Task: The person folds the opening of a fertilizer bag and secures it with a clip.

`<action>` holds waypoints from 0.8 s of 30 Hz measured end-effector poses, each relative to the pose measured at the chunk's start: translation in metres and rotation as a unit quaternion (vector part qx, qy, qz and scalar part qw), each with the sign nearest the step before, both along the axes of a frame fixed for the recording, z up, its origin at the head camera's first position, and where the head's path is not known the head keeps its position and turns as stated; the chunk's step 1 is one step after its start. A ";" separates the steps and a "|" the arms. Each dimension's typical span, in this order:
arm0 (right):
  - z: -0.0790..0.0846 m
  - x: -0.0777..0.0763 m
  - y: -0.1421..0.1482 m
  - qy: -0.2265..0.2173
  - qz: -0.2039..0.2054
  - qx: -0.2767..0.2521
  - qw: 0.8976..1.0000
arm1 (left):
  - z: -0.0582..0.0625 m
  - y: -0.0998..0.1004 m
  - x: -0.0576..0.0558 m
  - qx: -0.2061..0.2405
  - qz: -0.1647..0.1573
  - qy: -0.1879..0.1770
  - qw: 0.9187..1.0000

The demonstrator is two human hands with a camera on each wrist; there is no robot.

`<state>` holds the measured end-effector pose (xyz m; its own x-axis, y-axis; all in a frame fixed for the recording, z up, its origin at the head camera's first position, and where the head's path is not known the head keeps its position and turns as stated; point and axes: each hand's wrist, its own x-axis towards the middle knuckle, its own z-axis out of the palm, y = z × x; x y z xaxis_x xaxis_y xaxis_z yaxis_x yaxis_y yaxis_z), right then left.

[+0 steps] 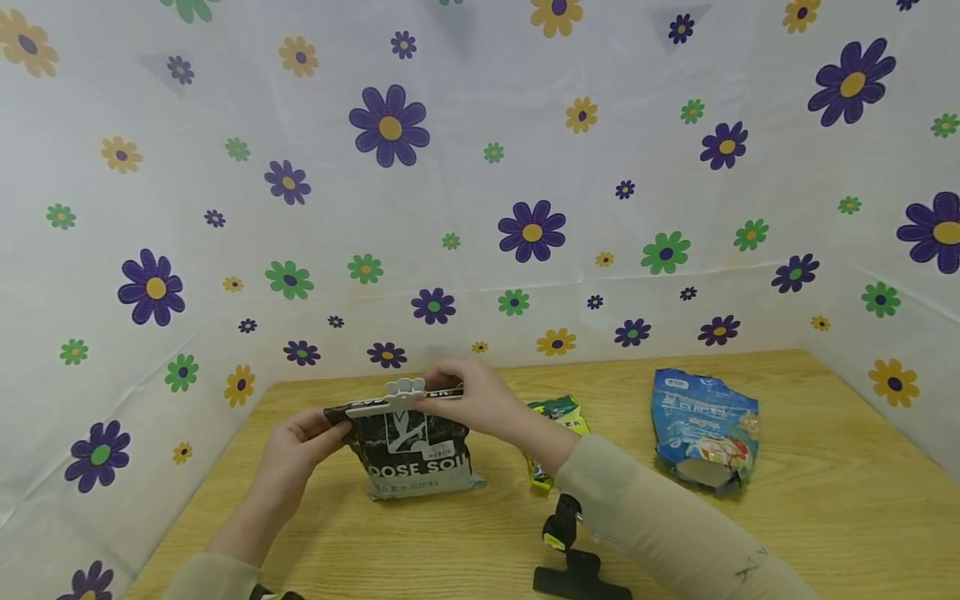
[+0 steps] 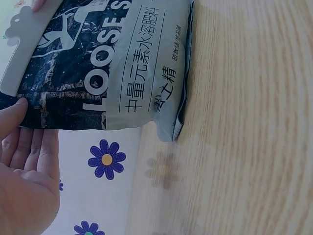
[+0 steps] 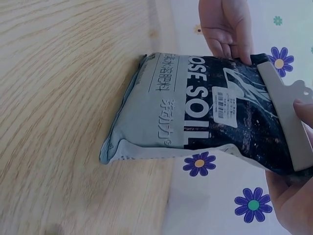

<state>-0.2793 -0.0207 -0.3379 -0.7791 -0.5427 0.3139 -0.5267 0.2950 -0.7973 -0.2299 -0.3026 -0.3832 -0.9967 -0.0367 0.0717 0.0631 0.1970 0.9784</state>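
A black and pale grey soil fertilizer bag (image 1: 416,471) printed "LOOSE SOIL" stands upright on the table. Across its folded top sits a white bag clip (image 1: 371,407) with a scalloped handle. My left hand (image 1: 294,446) pinches the bag's top left corner, just beyond the clip's end; the left wrist view shows the thumb in front and fingers behind. With my right hand (image 1: 480,402) I grip the clip and the bag's top at the right. In the right wrist view its thumb lies on the clip's handle side, with the other fingers behind the bag.
A green and yellow packet (image 1: 558,410) lies behind my right forearm, partly hidden. Farther right is a blue bag (image 1: 705,425) with a torn-looking lower edge. A black mount (image 1: 577,567) shows below my right sleeve. A flowered white curtain (image 1: 465,200) hangs behind the wooden table (image 1: 840,483).
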 end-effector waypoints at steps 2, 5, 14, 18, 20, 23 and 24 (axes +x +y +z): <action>-0.002 0.000 0.002 -0.001 -0.001 0.002 1.000 | 0.000 0.000 0.000 0.002 0.000 -0.001 1.000; -0.005 -0.002 0.005 -0.002 -0.002 0.006 1.000 | -0.001 0.000 0.000 0.003 0.000 -0.003 1.000; -0.007 -0.004 0.010 -0.006 0.000 0.012 1.000 | -0.003 -0.001 -0.002 0.015 0.000 -0.008 1.000; -0.011 -0.004 0.013 -0.001 0.003 0.008 1.000 | -0.004 -0.001 -0.002 0.024 0.003 -0.013 1.000; -0.012 -0.004 0.015 -0.002 0.003 0.008 1.000 | -0.005 -0.001 -0.002 0.025 0.003 -0.012 1.000; -0.013 -0.005 0.018 -0.011 0.001 0.007 1.000 | -0.005 -0.002 -0.003 0.025 0.000 -0.007 1.000; -0.013 -0.005 0.019 -0.013 0.001 0.008 1.000 | -0.005 -0.002 -0.004 0.024 -0.002 -0.004 1.000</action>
<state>-0.2844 -0.0021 -0.3510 -0.7860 -0.5489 0.2846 -0.5064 0.3073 -0.8057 -0.2334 -0.3045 -0.3881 -0.9974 -0.0367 0.0622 0.0561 0.1495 0.9872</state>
